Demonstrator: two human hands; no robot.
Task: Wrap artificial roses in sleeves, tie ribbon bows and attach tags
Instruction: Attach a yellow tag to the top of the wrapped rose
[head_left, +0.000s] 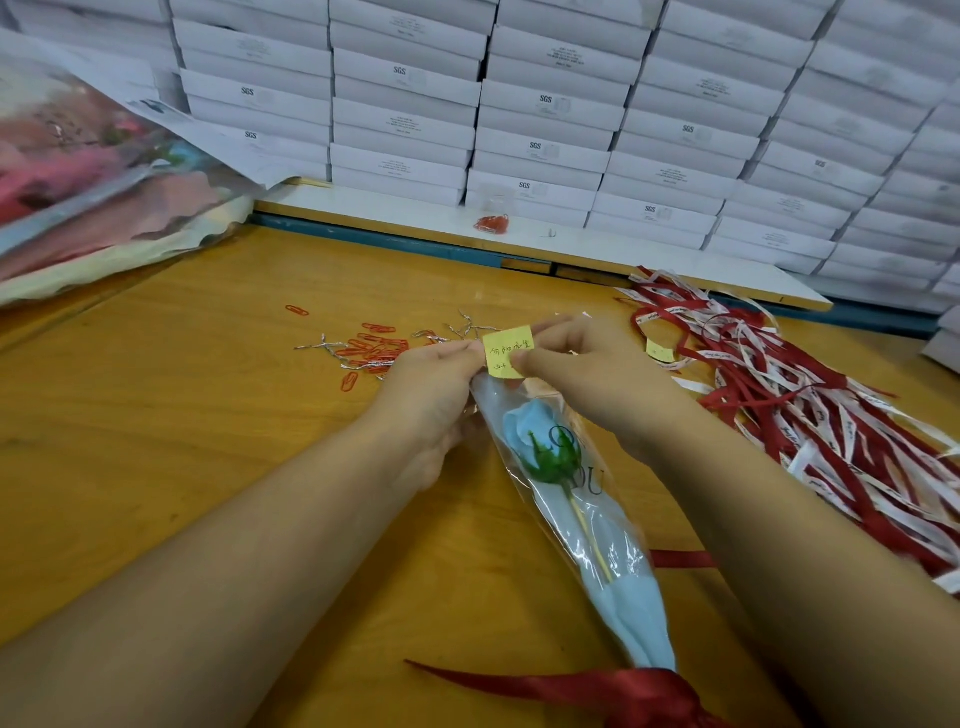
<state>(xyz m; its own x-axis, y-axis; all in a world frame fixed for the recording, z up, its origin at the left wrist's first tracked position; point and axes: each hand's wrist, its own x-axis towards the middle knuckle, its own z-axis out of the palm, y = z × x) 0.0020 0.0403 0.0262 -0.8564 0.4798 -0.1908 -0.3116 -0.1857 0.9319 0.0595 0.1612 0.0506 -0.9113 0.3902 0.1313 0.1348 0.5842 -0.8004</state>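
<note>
At the bottom centre a red ribbon bow (644, 691) ties the clear sleeve (613, 561), which lies on the wooden table (208, 441) with a pale blue rose (530, 423) inside and dark print of which only "U" reads clearly. At its top edge, mid-frame, the left hand (431, 395) and right hand (587, 379) both pinch a yellow tag (506, 348) with handwritten characters too small to read. Beyond lie red paper clips (371, 348), red and white printed ribbons (810, 405) at right, and stacked white boxes (545, 98) marked "SGS".
</note>
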